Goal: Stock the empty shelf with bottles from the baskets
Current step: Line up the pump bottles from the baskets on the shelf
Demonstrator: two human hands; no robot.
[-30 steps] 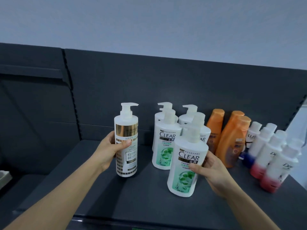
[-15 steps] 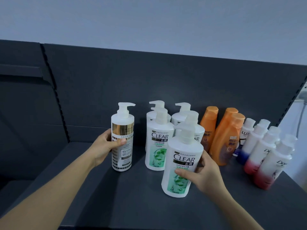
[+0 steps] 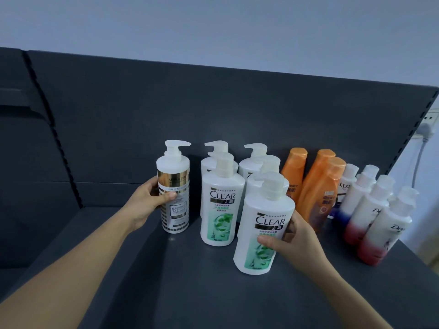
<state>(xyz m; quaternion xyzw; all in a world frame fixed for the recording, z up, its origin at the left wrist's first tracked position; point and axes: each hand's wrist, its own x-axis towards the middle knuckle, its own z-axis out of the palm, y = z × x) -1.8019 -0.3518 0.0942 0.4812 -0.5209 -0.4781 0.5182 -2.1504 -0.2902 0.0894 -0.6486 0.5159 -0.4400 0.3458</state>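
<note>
1. Head view: the left grip [image 3: 145, 203], a bare hand, is wrapping round a white pump bottle with a gold band [image 3: 176, 167], thumb across the label and fingers behind.
2. That gold-banded bottle is standing upright at the left end of the row on the dark grey shelf [image 3: 190, 288], just beside the other pump bottles.
3. The right grip [image 3: 295, 238] is clasping the front CLEAR bottle [image 3: 267, 222] from its right side, thumb lying over the green part of the label.
4. This CLEAR bottle is leaning slightly to the right, nearest the shelf's front edge. Whether its base is touching the shelf I cannot tell.
5. A second CLEAR bottle [image 3: 221, 210] is standing between the two held bottles, and more white pump bottles [image 3: 253, 166] are lining up behind it.
6. Three orange bottles [image 3: 318, 181] are standing to the right of the pump bottles, close against the dark back panel [image 3: 166, 103].
7. Further right, a row of white bottles with red or blue bases [image 3: 370, 210] is running towards the front edge, the Lux one [image 3: 344, 186] sitting at the back.
8. A pale wall [image 3: 213, 24] is showing above the panel, and a plugged-in wall socket [image 3: 426, 127] is showing at the far right.
</note>
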